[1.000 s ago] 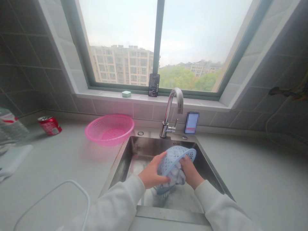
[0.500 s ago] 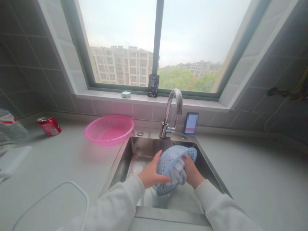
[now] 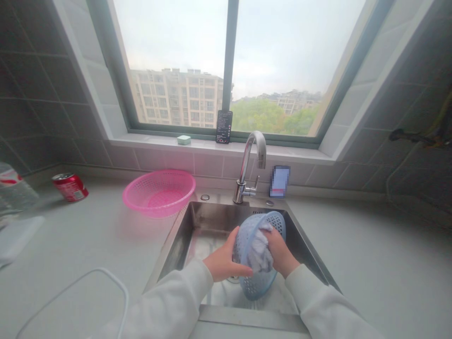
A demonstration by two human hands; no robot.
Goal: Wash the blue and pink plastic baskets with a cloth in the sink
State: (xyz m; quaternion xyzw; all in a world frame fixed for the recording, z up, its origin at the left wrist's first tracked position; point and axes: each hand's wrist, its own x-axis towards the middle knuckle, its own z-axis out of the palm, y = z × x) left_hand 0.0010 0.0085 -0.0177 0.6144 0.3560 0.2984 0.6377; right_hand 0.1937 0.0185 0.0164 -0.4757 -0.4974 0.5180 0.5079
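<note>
Head view: the left hand (image 3: 226,254) has a firm, closed grip on the outside of a pale blue plastic colander (image 3: 256,286), tilted over the stainless steel sink (image 3: 208,226). The right hand (image 3: 280,252) sits at its mouth, grip closed on a white cloth (image 3: 259,249). A pink basket (image 3: 158,197) stands on the worktop (image 3: 353,259) beside the sink.

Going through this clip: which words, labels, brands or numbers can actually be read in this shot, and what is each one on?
Nothing can be read for certain.
Red drink can: white lettering, too blurred to read.
Black phone on the windowsill: lines of screen text, too small to read.
Pixelated panel behind the sink: blurred out.
Plastic bottle: red label, unreadable.
</note>
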